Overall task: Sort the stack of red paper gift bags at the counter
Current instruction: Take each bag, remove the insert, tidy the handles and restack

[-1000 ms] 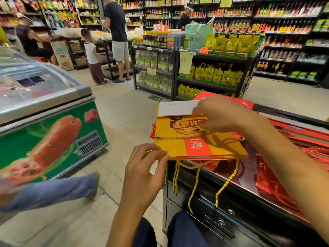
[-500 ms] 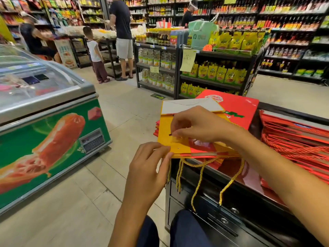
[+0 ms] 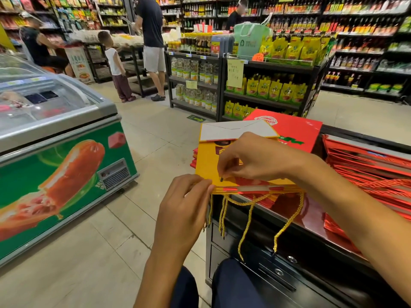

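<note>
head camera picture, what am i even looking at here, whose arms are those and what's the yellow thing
There is no machine here. The picture comes from a camera worn on a person's head, looking forward and down, so the two bare arms are that person's own. They are at a shop counter with a dark, glossy top. The left hand pinches the near corner of a flat yellow gift bag, whose gold cord handles hang over the counter edge. The right hand rests on top of the bag and pinches something small and dark; I cannot tell what. Under and behind it lie flat red gift bags, and a bigger stack of red bags sits further right. To the left stands a chest freezer; shelves and shoppers fill the background.
</note>
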A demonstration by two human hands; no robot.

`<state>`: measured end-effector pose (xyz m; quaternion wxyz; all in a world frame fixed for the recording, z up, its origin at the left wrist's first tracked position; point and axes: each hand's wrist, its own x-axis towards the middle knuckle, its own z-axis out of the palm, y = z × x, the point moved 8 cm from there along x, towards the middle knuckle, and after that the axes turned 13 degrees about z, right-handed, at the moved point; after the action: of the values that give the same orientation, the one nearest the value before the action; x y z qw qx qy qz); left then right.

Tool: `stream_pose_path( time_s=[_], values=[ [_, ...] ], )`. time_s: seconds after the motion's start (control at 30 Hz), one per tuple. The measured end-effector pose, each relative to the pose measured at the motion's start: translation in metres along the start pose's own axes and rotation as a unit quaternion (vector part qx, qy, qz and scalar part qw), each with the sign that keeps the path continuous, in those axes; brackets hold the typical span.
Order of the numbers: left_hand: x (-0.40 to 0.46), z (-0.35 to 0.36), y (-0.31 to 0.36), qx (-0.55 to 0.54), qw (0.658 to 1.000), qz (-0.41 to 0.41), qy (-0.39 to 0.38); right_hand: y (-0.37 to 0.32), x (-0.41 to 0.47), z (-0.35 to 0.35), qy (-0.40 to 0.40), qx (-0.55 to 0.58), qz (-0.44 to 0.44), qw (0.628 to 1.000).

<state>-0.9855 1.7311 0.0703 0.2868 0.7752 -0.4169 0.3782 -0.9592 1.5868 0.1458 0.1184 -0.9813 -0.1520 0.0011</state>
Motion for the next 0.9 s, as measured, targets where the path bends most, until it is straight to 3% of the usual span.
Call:
stream_pose_path(
  time_s=[0.43, 0.57, 0.8, 0.9],
  values=[
    [0.003, -0.004, 0.000, 0.033, 0.997, -0.015, 0.063, -0.022, -0.009, -0.006, 0.028, -0.118, -0.021, 0.992],
    [0.005, -0.010, -0.004, 0.031, 0.994, -0.044, 0.097, -0.011, -0.014, -0.012, 0.006, -0.028, 0.028, 0.999],
    [0.012, -0.019, -0.003, -0.029, 0.978, -0.123, 0.167, -0.006, -0.017, -0.011, 0.080, -0.014, 0.040, 0.996],
    [0.013, -0.015, 0.003, -0.055, 0.974, -0.152, 0.159, -0.009, -0.015, -0.010, 0.092, -0.022, 0.029, 0.995]
  ],
)
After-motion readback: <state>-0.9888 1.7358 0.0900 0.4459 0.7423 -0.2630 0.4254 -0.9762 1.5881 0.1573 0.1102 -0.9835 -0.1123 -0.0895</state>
